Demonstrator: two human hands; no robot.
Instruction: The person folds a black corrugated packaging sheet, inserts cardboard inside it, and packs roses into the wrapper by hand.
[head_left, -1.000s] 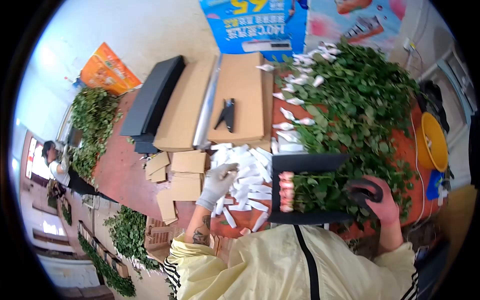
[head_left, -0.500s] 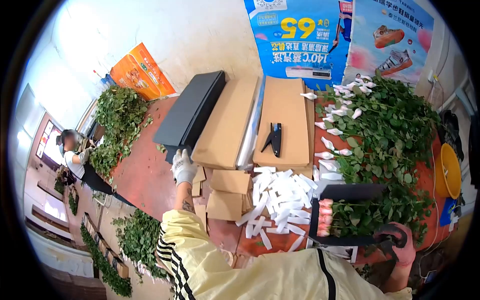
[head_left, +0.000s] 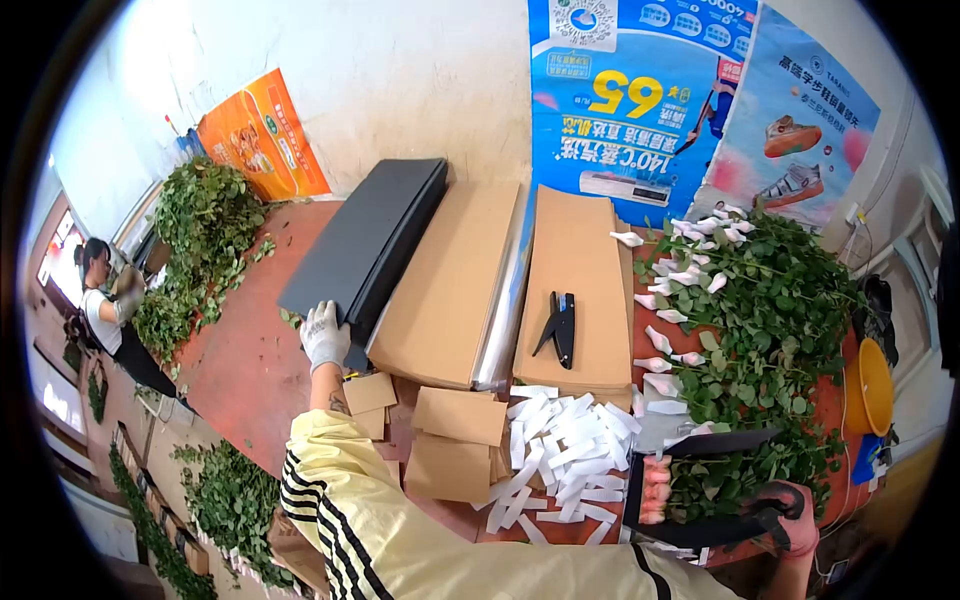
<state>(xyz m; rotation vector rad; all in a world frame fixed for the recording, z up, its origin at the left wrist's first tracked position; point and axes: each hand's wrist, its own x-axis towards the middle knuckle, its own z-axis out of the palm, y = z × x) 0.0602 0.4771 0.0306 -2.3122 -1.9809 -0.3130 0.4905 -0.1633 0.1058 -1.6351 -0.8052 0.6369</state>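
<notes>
My left hand (head_left: 325, 337), in a white glove, rests at the near corner of a stack of dark grey sheets (head_left: 372, 238), fingers stretched over its edge. On the right, my right hand (head_left: 795, 520) wears a pink glove with dark fingers. It is curled at the lower right edge of a folded black wrapping sheet (head_left: 690, 530); its fingertips are partly hidden. Inside that sheet lies a bunch of pink roses (head_left: 655, 490), heads to the left and leafy stems to the right.
Stacks of brown cardboard (head_left: 450, 280) stand mid-table, a black stapler (head_left: 558, 330) on the right one. White strips (head_left: 570, 450) and small cardboard pieces (head_left: 455, 465) lie nearer. White-wrapped roses (head_left: 770, 290), a yellow basin (head_left: 868, 385) sit right; a person (head_left: 110, 310) stands far left.
The view has shifted, so the table things sit lower in it. My left hand has slid left along the near edge of the dark sheets. My right hand stays by the wrapped roses.
</notes>
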